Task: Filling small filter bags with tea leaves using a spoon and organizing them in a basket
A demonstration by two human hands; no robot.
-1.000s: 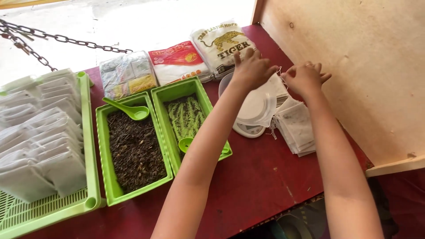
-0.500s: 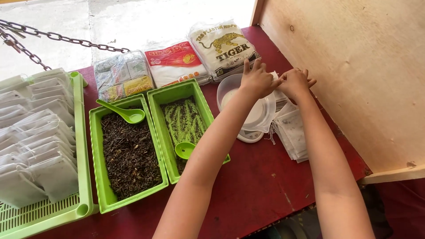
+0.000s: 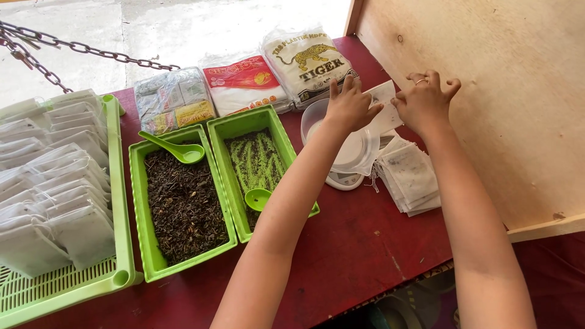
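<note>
Both bare forearms stretched forward, left hand (image 3: 350, 107) and right hand (image 3: 425, 101) close together, fingers pinched

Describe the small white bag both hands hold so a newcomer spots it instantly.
Start at the red table, then the clear plastic bowl right of the green trays. Above it, left hand and right hand pinch one flat empty bag; its neighbours lie stacked below.

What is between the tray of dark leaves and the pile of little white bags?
In the head view, the green tray of greenish bits with its scoop, then the clear bowl on a scale, crossed by the left arm.
</note>
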